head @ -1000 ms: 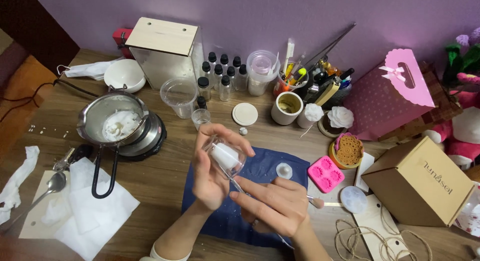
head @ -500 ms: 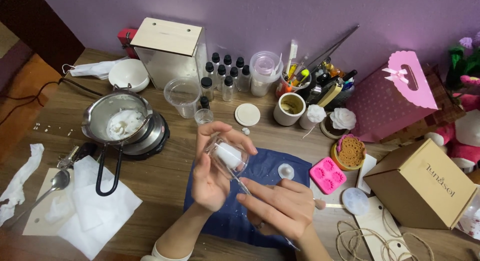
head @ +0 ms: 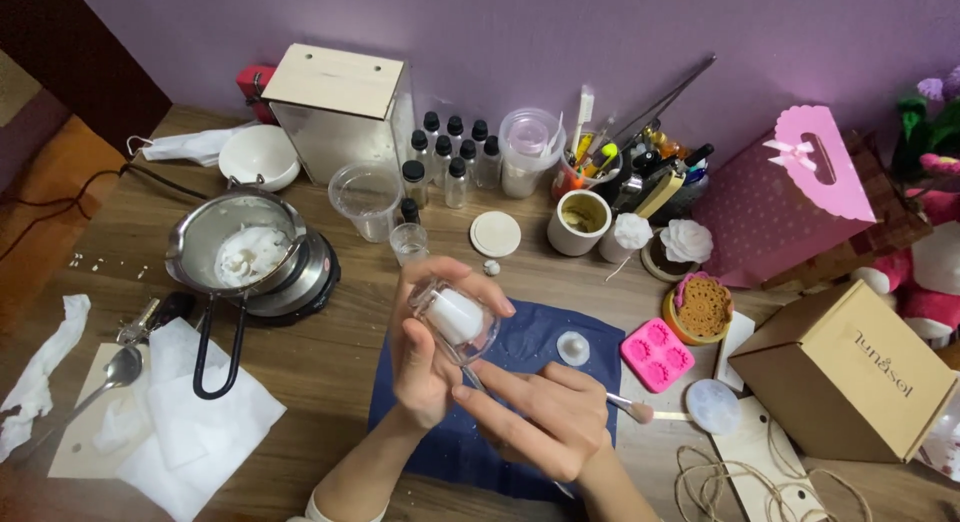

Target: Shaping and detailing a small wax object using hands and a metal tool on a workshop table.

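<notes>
My left hand (head: 425,357) grips a small clear glass jar (head: 456,320) tilted on its side, with a white solid inside. My right hand (head: 535,414) is just below and to the right, pinching a thin metal tool (head: 472,379) whose tip reaches toward the jar's mouth. Both hands hover over a dark blue cloth (head: 520,382) on the wooden table (head: 330,352). A small white round piece (head: 573,348) lies on the cloth near my right hand.
A metal melting pot with white wax (head: 245,252) sits on a hot plate at left, white paper towels (head: 195,412) and a spoon (head: 110,372) in front. Dropper bottles (head: 450,157), a wooden box (head: 340,112), a pink mould (head: 657,354), a cardboard box (head: 845,372) and twine (head: 740,482) surround the cloth.
The view has shifted slightly. My left hand has tilted the jar a little more, and my right hand has kept the thin tool at its mouth.
</notes>
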